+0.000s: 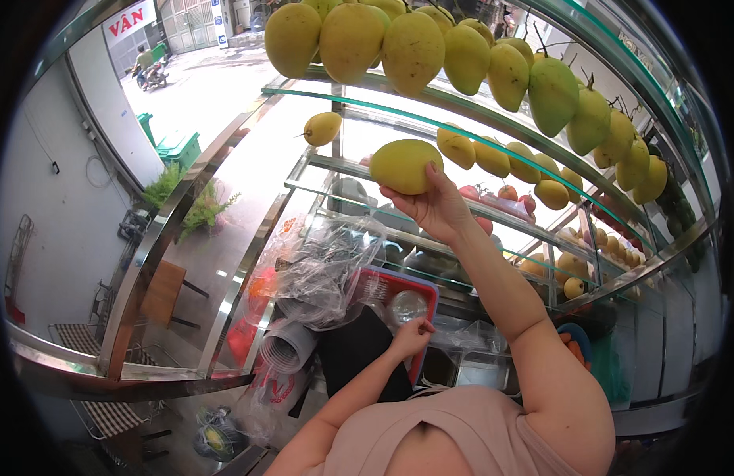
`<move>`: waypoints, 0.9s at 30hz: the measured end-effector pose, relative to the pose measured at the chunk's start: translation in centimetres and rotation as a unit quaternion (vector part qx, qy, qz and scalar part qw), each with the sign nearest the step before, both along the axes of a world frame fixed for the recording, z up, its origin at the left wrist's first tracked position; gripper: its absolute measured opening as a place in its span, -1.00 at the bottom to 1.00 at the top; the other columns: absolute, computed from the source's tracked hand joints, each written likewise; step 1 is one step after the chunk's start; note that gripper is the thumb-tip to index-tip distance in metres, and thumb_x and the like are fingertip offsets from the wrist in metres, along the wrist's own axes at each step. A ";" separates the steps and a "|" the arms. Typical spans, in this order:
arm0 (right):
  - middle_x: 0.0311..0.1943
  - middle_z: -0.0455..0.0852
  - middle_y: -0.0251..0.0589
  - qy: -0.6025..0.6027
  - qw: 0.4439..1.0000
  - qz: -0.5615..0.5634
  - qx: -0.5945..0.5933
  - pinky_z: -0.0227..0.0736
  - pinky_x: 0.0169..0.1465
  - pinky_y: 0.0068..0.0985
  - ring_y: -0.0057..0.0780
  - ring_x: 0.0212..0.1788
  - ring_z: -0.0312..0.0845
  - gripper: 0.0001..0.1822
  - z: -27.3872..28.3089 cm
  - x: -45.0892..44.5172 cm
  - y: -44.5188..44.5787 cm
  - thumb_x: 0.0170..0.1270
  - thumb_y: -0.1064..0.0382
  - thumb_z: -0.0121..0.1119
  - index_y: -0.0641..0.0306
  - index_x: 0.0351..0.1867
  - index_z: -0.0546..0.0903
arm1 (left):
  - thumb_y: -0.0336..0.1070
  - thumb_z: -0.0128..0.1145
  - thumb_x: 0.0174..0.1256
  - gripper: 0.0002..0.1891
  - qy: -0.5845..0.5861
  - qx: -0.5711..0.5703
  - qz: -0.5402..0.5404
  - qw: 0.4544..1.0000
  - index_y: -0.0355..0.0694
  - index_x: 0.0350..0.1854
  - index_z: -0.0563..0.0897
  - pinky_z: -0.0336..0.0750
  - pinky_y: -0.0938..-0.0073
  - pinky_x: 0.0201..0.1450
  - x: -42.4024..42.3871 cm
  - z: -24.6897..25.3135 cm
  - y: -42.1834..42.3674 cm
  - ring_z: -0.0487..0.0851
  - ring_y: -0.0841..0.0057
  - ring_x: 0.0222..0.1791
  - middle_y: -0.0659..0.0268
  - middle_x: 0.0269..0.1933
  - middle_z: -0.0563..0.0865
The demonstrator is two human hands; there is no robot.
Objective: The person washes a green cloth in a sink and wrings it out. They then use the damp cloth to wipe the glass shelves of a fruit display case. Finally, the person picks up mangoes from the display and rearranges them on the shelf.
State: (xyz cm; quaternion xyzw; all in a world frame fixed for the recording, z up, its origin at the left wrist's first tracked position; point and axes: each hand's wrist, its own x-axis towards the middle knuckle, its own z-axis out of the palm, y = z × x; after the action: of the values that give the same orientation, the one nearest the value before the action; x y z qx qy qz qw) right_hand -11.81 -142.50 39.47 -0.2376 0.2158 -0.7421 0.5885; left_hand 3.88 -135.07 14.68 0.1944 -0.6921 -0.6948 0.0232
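My right hand (431,199) is raised at the glass shelves and grips a yellow mango (406,166) by its right end. A smaller yellow mango (322,129) lies to its left on the shelf, and a row of mangoes (491,157) runs to its right. Larger yellow-green mangoes (412,50) line the top shelf. Low in the middle, my left hand (413,338) is at the red basket (433,297), close to a clear round plastic container (408,307). Its fingers are partly curled; whether they hold anything small is not plain.
Clear plastic bags (328,262) and stacked plastic cups (286,346) are left of the basket. A steel frame (159,238) borders the left side. Glass shelf edges (379,107) cross before me. Red fruits (507,193) and round brown fruits (572,265) occupy lower shelves. Outside, a person (144,59) rides a motorbike.
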 end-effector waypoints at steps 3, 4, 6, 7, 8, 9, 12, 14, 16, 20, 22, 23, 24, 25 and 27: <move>0.10 0.39 0.03 0.075 0.997 -0.021 0.028 0.56 0.07 -0.30 -0.09 0.06 0.49 -0.34 1.5 1.1 2.9 0.21 0.06 0.19 0.30 0.22 0.19 | -0.47 0.05 0.05 -0.82 -0.001 -0.022 -0.014 1.000 -0.28 -0.27 0.61 0.51 0.55 -0.29 -0.3 -0.1 0.3 0.63 0.56 -0.38 0.25 -0.40 0.68; 0.09 0.40 0.00 0.101 0.994 -0.030 0.027 0.56 0.07 -0.31 -0.13 0.05 0.50 -0.34 1.9 1.5 3.5 0.20 0.05 0.19 0.30 0.22 0.19 | -0.46 0.05 0.06 -0.82 -0.002 -0.023 -0.018 1.000 -0.28 -0.27 0.61 0.51 0.55 -0.29 -0.5 -0.2 0.4 0.63 0.56 -0.38 0.25 -0.40 0.68; 0.07 0.42 -0.11 0.154 0.987 -0.039 0.024 0.58 0.03 -0.32 -0.26 0.04 0.51 -0.29 2.7 2.3 4.5 0.17 -0.03 0.22 0.28 0.21 0.20 | -0.46 0.05 0.06 -0.83 -0.004 -0.027 -0.021 0.999 -0.28 -0.27 0.61 0.51 0.55 -0.29 -0.9 -0.8 0.6 0.63 0.56 -0.38 0.24 -0.40 0.68; 0.07 0.42 -0.11 0.173 0.984 -0.041 0.023 0.58 0.02 -0.32 -0.27 0.04 0.51 -0.28 3.5 2.7 4.9 0.16 -0.05 0.22 0.28 0.21 0.20 | -0.45 0.05 0.06 -0.83 -0.005 -0.032 -0.023 0.999 -0.28 -0.27 0.61 0.51 0.56 -0.28 -1.0 -1.1 0.6 0.63 0.56 -0.38 0.24 -0.40 0.68; 0.07 0.42 -0.11 0.193 0.980 -0.042 0.022 0.59 0.00 -0.33 -0.27 0.04 0.51 -0.27 4.7 3.1 5.5 0.15 -0.07 0.22 0.28 0.21 0.20 | -0.45 0.06 0.07 -0.83 -0.006 -0.038 -0.023 0.999 -0.28 -0.28 0.61 0.51 0.56 -0.28 -1.0 -1.3 0.7 0.63 0.57 -0.37 0.24 -0.40 0.68; 0.07 0.42 -0.11 0.214 0.976 -0.044 0.021 0.59 -0.01 -0.33 -0.28 0.04 0.51 -0.26 5.9 3.4 5.9 0.15 -0.09 0.22 0.29 0.21 0.21 | -0.44 0.07 0.07 -0.84 -0.005 -0.043 -0.024 0.999 -0.28 -0.28 0.61 0.51 0.56 -0.28 -1.2 -1.4 0.6 0.63 0.57 -0.37 0.24 -0.40 0.68; 0.00 0.48 -0.08 0.301 0.945 -0.126 -0.012 0.61 -0.07 -0.35 -0.28 -0.04 0.57 -0.30 10.5 2.9 6.6 0.14 -0.03 0.24 0.34 0.18 0.25 | -0.39 0.06 0.06 -0.84 -0.035 -0.043 -0.023 0.998 -0.22 -0.29 0.62 0.50 0.50 -0.22 -1.0 -1.2 0.4 0.66 0.51 -0.31 0.26 -0.35 0.69; -0.06 0.52 -0.06 0.419 0.882 -0.217 -0.012 0.62 -0.09 -0.34 -0.28 -0.09 0.60 -0.29 14.1 1.4 6.6 0.09 0.02 0.30 0.39 0.15 0.27 | -0.39 0.06 0.07 -0.84 -0.036 -0.038 -0.025 0.998 -0.22 -0.30 0.62 0.51 0.50 -0.22 -1.2 -1.1 0.3 0.66 0.50 -0.31 0.27 -0.35 0.69; -0.11 0.55 -0.06 0.517 0.809 -0.279 0.020 0.63 -0.13 -0.37 -0.30 -0.13 0.61 -0.26 16.0 -0.8 5.4 0.02 0.04 0.37 0.45 0.11 0.29 | -0.39 0.07 0.07 -0.84 -0.035 -0.035 -0.017 0.999 -0.22 -0.30 0.62 0.51 0.51 -0.22 -1.0 -1.5 0.2 0.66 0.50 -0.31 0.27 -0.35 0.69; -0.17 0.60 -0.06 0.622 0.684 -0.357 0.135 0.61 -0.21 -0.48 -0.37 -0.17 0.62 -0.20 17.9 -4.8 3.2 -0.12 0.00 0.46 0.51 0.04 0.35 | -0.39 0.07 0.06 -0.85 -0.017 -0.043 -0.022 0.999 -0.23 -0.31 0.62 0.51 0.51 -0.21 -1.6 -1.5 0.5 0.66 0.51 -0.31 0.27 -0.36 0.70; -0.19 0.61 -0.05 0.639 0.654 -0.368 0.168 0.58 -0.25 -0.53 -0.41 -0.19 0.62 -0.18 17.8 -5.1 2.4 -0.16 -0.03 0.48 0.51 0.02 0.38 | -0.39 0.07 0.06 -0.85 -0.020 -0.044 -0.018 0.999 -0.24 -0.32 0.62 0.51 0.51 -0.21 -1.5 -1.5 0.2 0.66 0.51 -0.31 0.26 -0.36 0.70; -0.20 0.62 -0.05 0.636 0.653 -0.370 0.177 0.57 -0.26 -0.55 -0.42 -0.19 0.61 -0.18 18.0 -5.0 2.1 -0.18 -0.04 0.48 0.50 0.02 0.39 | -0.39 0.07 0.06 -0.85 -0.022 -0.042 -0.015 0.999 -0.24 -0.32 0.62 0.52 0.51 -0.20 -1.5 -1.5 0.3 0.66 0.51 -0.31 0.26 -0.36 0.70; -0.21 0.62 -0.05 0.634 0.652 -0.372 0.186 0.56 -0.27 -0.57 -0.44 -0.20 0.61 -0.17 18.2 -4.8 1.9 -0.19 -0.05 0.49 0.49 0.02 0.40 | -0.39 0.07 0.06 -0.85 -0.023 -0.040 -0.012 0.999 -0.24 -0.32 0.62 0.52 0.50 -0.20 -1.5 -1.5 0.2 0.67 0.51 -0.31 0.25 -0.36 0.70; -0.20 0.62 -0.05 0.637 0.649 -0.370 0.191 0.56 -0.26 -0.56 -0.43 -0.20 0.61 -0.17 18.3 -4.6 1.8 -0.19 -0.05 0.48 0.48 0.03 0.40 | -0.39 0.07 0.06 -0.85 -0.021 -0.033 -0.010 0.999 -0.24 -0.32 0.62 0.52 0.50 -0.19 -1.5 -1.8 0.2 0.67 0.50 -0.30 0.25 -0.35 0.70; -0.19 0.62 -0.06 0.641 0.642 -0.367 0.204 0.57 -0.25 -0.54 -0.42 -0.19 0.61 -0.18 18.5 -4.5 1.8 -0.17 -0.06 0.47 0.46 0.05 0.40 | -0.39 0.06 0.06 -0.85 -0.017 -0.019 -0.007 1.000 -0.25 -0.32 0.62 0.52 0.50 -0.19 -1.6 -2.4 0.2 0.67 0.49 -0.30 0.24 -0.35 0.70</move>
State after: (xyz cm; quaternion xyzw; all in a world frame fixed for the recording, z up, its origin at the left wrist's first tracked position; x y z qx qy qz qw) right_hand -16.35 -140.71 57.96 -0.4292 0.7544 -0.4964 0.0156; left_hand 2.24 -134.85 12.23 0.2013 -0.7068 -0.6781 0.0103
